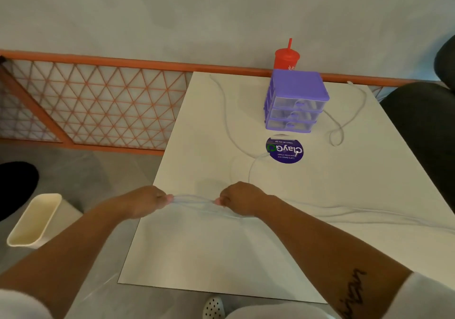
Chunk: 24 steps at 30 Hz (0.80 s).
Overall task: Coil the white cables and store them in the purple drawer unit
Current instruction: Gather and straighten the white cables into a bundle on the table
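Observation:
My left hand point(145, 201) and my right hand point(237, 199) each pinch one end of a short bundle of folded white cable point(194, 201), stretched between them just above the white table point(221, 249). From this bundle the cable runs up past my right hand and trails away to the table's far left corner point(222, 102). Another white cable point(344, 121) lies looped at the right of the purple drawer unit point(296, 101). That unit stands at the table's far side, its three clear drawers closed. More white cable point(357, 211) lies along the right edge.
A red cup with a straw point(286, 59) stands behind the drawer unit. A round purple sticker point(284, 150) is on the table before it. A cream bin point(33, 220) stands on the floor at left. An orange lattice railing point(103, 102) runs behind.

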Each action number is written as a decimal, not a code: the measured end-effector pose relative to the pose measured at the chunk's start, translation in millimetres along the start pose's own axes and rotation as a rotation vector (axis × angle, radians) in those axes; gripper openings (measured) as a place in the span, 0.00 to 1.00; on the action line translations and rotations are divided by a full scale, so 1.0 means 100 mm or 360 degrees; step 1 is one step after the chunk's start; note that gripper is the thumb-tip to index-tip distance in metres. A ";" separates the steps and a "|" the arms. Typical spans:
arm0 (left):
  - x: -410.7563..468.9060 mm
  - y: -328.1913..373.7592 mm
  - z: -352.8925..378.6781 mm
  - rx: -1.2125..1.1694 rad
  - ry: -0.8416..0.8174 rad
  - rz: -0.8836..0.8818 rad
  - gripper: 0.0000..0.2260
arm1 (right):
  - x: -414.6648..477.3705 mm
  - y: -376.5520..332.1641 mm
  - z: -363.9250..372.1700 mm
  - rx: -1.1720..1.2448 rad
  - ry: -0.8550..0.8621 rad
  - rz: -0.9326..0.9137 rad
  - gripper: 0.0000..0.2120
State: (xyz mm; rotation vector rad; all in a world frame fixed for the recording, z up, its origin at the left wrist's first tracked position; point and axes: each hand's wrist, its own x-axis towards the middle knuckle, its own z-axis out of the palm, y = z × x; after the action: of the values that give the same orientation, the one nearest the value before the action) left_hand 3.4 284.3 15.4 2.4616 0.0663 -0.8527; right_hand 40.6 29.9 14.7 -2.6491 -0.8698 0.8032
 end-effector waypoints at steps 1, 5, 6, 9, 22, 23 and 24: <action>0.06 -0.05 0.04 0.0224 0.0014 0.0020 0.19 | 0.01 -0.02 0.08 -0.0144 -0.0043 -0.0010 0.18; 0.21 -0.19 0.13 0.0885 0.0016 0.0128 0.20 | 0.03 0.00 0.44 -0.0673 0.0088 -0.0138 0.17; 0.24 -0.20 0.14 0.0988 0.0022 0.0139 0.20 | 0.03 0.04 0.51 -0.0666 0.0143 -0.0142 0.17; 0.31 -0.23 0.17 0.1194 0.0070 0.0192 0.21 | -0.01 0.21 0.62 -0.0537 0.0262 -0.0098 0.18; 0.43 -0.46 0.23 0.1489 0.0343 0.0602 0.32 | -0.03 0.43 0.62 -0.0827 0.0313 0.0122 0.16; 0.45 -0.49 0.23 0.1464 0.0361 0.0620 0.33 | -0.03 0.43 0.65 -0.0818 0.0316 0.0118 0.16; 0.46 -0.51 0.21 0.1439 0.0357 0.0603 0.31 | -0.05 0.42 0.64 -0.0819 0.0308 0.0101 0.16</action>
State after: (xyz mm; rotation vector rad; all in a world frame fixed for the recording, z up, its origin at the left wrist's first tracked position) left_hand 17.1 311.7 -49.4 3.2133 -0.8512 -0.4767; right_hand 20.1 -2.8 -51.7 -3.1399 -1.0595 0.3548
